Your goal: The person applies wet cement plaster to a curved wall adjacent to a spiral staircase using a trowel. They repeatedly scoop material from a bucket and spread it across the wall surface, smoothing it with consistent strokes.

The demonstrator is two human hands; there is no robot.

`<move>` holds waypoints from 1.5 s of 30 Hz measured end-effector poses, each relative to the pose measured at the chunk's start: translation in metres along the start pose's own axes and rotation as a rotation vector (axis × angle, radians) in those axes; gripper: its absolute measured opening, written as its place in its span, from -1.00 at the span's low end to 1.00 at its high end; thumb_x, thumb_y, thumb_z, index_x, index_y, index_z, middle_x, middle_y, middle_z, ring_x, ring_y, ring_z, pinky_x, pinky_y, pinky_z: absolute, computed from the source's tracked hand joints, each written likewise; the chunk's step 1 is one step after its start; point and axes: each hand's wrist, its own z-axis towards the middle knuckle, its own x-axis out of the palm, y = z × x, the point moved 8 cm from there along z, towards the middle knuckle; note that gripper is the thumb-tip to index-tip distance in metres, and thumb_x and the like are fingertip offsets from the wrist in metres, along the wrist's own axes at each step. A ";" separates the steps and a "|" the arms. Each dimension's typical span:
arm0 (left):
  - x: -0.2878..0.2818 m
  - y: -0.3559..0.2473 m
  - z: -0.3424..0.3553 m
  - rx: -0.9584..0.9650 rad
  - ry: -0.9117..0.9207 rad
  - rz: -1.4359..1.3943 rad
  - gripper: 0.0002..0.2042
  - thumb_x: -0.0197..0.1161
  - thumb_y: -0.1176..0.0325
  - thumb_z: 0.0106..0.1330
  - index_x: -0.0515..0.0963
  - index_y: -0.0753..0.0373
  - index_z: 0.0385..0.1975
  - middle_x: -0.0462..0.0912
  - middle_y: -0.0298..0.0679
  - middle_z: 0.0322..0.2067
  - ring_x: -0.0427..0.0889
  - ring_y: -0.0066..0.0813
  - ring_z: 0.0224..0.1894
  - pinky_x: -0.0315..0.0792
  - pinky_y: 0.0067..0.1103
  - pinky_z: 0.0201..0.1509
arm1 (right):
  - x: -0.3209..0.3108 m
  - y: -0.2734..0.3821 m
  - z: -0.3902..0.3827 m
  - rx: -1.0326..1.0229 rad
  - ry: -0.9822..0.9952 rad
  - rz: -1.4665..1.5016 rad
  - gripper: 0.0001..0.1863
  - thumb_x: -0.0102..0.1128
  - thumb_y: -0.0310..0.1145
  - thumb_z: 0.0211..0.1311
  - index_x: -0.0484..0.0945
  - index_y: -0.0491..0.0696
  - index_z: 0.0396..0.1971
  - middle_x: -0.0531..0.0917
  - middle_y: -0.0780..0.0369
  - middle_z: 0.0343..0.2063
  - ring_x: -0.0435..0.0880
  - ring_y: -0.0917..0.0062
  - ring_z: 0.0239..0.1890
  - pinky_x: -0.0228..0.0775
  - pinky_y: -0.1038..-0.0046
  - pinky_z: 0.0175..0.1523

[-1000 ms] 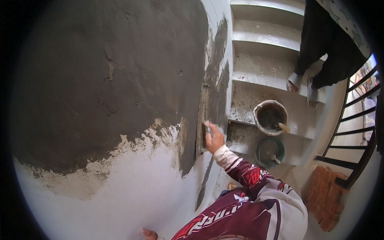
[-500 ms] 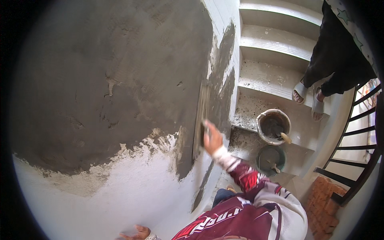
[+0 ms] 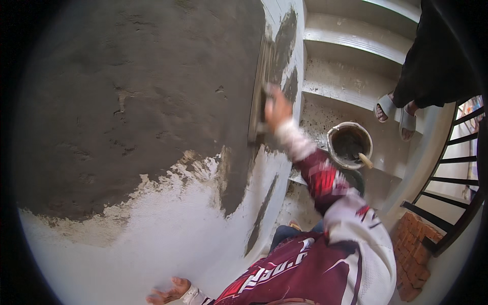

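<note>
I'm seeing the grey-plastered wall point(image 3: 168, 101) filling the left, the staircase point(image 3: 351, 67) rising far right, a bucket point(image 3: 330, 145) sitting on it. The long float point(image 3: 258, 91) is resting against the wall's right side, the blurred right hand point(image 3: 277, 108) clamping it. Near left, the left hand point(image 3: 169, 291) is hovering, fingers apart.

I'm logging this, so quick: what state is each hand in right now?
Left hand: open, nothing visible in it, by the white wall.
Right hand: closed on the long float, against grey plaster.
</note>
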 end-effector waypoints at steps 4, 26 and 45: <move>0.004 -0.001 0.001 0.008 0.024 0.019 -0.34 -0.12 -0.15 0.31 0.18 0.26 0.23 0.12 0.04 0.27 0.04 0.04 0.34 -0.14 -0.05 0.34 | 0.057 -0.048 -0.202 0.001 0.054 0.135 -0.54 -0.08 -0.55 0.12 0.37 -0.12 0.10 0.46 -0.01 0.06 0.42 0.13 0.14 0.22 0.29 0.26; 0.007 -0.003 -0.004 -0.002 -0.003 -0.039 -0.34 -0.13 -0.15 0.31 0.10 0.18 0.28 0.06 0.02 0.29 -0.02 -0.04 0.37 -0.20 -0.03 0.34 | 0.081 -0.082 -0.238 0.082 -0.015 0.104 -0.53 -0.04 -0.52 0.14 0.30 -0.14 0.12 0.47 -0.01 0.05 0.44 0.17 0.14 0.25 0.26 0.23; 0.013 0.001 -0.016 0.014 0.007 -0.054 -0.32 -0.10 -0.13 0.29 0.08 0.22 0.29 0.03 0.08 0.29 -0.03 0.04 0.36 -0.22 0.01 0.33 | 0.050 -0.049 -0.188 -0.010 -0.188 0.141 -0.56 0.00 -0.47 0.10 0.39 0.02 0.05 0.60 -0.03 -0.22 0.58 0.04 -0.14 0.41 0.22 -0.03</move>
